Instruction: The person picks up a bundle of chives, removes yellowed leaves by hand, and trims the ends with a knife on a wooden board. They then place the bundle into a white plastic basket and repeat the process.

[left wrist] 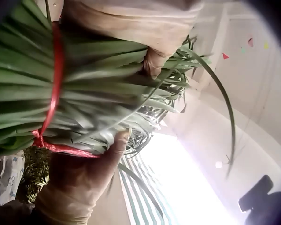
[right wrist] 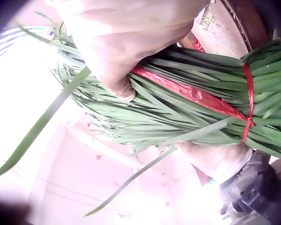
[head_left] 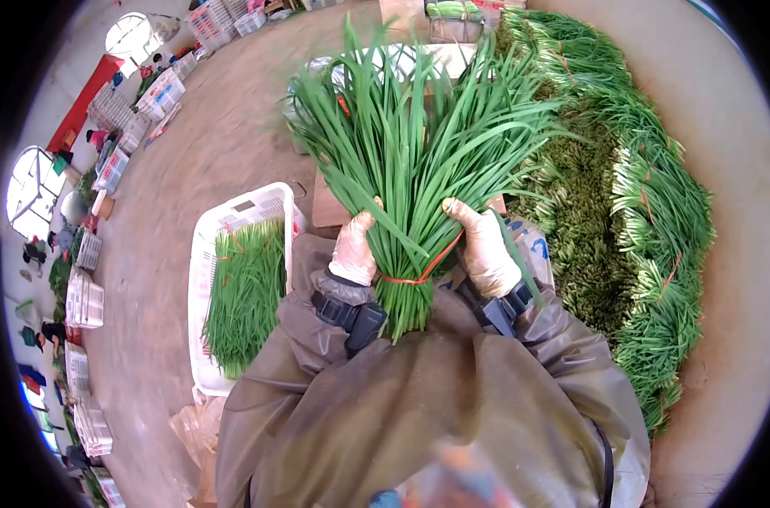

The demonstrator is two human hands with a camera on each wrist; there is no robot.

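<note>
At chest height, between two gloved hands: one bundle of chives (head_left: 410, 169), long axis running from the body out and up.

Far left, a white crate (head_left: 200, 279) on the floor holds loose chives laid lengthwise. Next, the left hand (head_left: 354, 250) curls round the bundle's left flank, fingers wrapped on the stalks just above the red tie (head_left: 419, 275). The bundle stands near upright in the head view, with cut ends down against the person's jacket and leaf tips fanning upward and away, a few blades bending out to the sides. The tie rings the stalks low, close to the cut ends, and a loose strand runs up to the right. The right hand (head_left: 485, 250) grips the opposite flank at the same height, thumb across the front. Far right, a heap of tied bundles (head_left: 648, 220) is stacked in rows.
</note>
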